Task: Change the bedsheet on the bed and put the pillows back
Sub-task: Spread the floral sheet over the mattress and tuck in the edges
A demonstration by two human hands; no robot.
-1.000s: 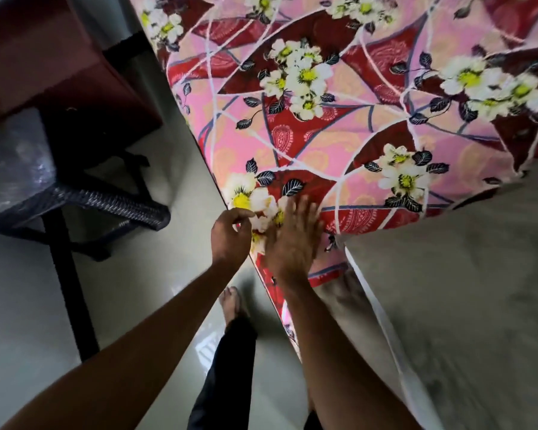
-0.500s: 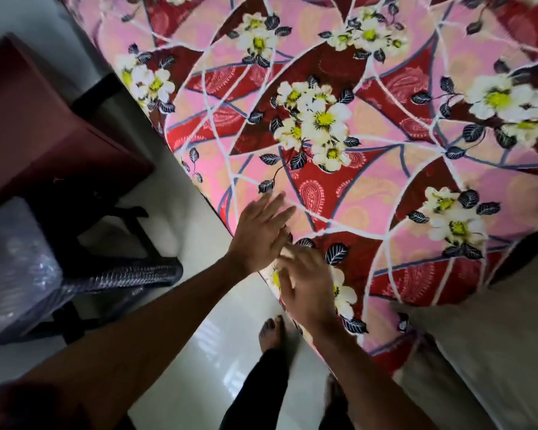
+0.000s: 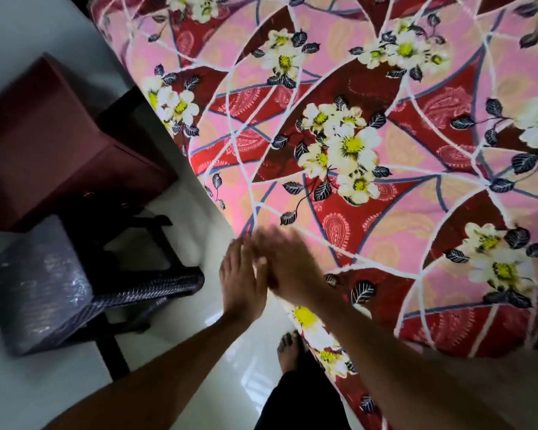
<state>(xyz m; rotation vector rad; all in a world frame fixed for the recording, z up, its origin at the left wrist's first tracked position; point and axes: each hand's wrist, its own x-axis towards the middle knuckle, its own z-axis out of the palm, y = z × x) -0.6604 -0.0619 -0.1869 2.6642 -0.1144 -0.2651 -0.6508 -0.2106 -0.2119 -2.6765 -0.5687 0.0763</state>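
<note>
A pink and red floral bedsheet (image 3: 370, 156) covers the bed across the upper right of the view. Its left edge hangs down the bed's side above the pale floor. My left hand (image 3: 241, 282) is at that edge with fingers straight, side by side with my right hand (image 3: 288, 262). The right hand lies flat on the sheet, blurred by motion, fingers extended. Neither hand grips the cloth. No pillows are in view.
A dark red bedside cabinet (image 3: 53, 144) stands left of the bed. In front of it is a dark woven chair (image 3: 44, 283) with black legs. A grey surface (image 3: 528, 383) lies at the lower right beyond the sheet's end. My bare foot (image 3: 288, 347) is on the glossy floor.
My left hand let go of its pinch at the sheet's edge and opened. Both hands slid along the bed's edge over the sheet, and the view shifted further up the bed.
</note>
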